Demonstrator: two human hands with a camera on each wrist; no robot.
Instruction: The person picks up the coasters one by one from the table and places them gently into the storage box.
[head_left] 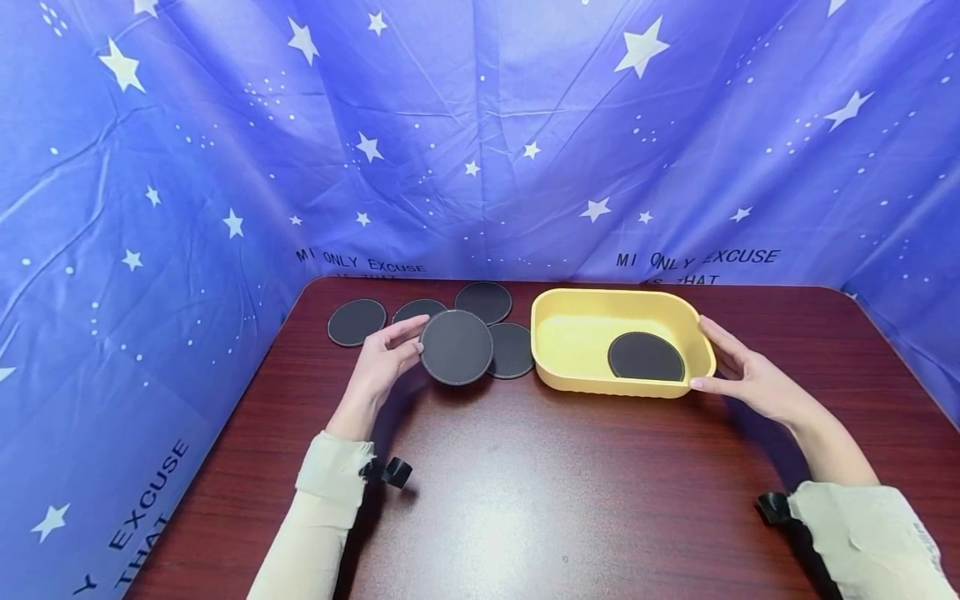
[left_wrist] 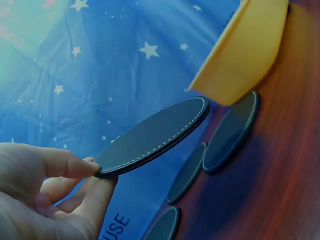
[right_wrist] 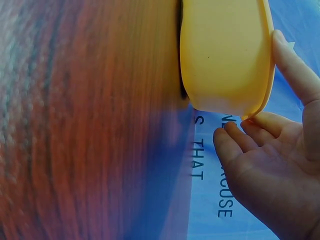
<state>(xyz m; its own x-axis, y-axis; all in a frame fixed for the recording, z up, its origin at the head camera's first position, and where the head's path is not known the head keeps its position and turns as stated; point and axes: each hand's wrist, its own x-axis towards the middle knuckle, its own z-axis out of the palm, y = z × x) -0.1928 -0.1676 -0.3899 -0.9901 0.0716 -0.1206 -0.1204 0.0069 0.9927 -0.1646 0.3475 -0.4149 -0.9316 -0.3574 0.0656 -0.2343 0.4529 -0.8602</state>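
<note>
My left hand pinches a round black coaster by its left edge, thumb on one face and fingers on the other. White stitching runs round the rim of this coaster, which is raised and tilted in the left wrist view. At the right end of a yellow rectangular bin, my right hand holds the wall, its thumb on the near corner of the rim and its fingers along the far side. Inside the bin, toward its right, leans another black coaster.
Several more black coasters lie left of the bin: one at the far left, a partly covered one, one at the back and one beside the bin. A starry blue curtain hangs behind the dark red table.
</note>
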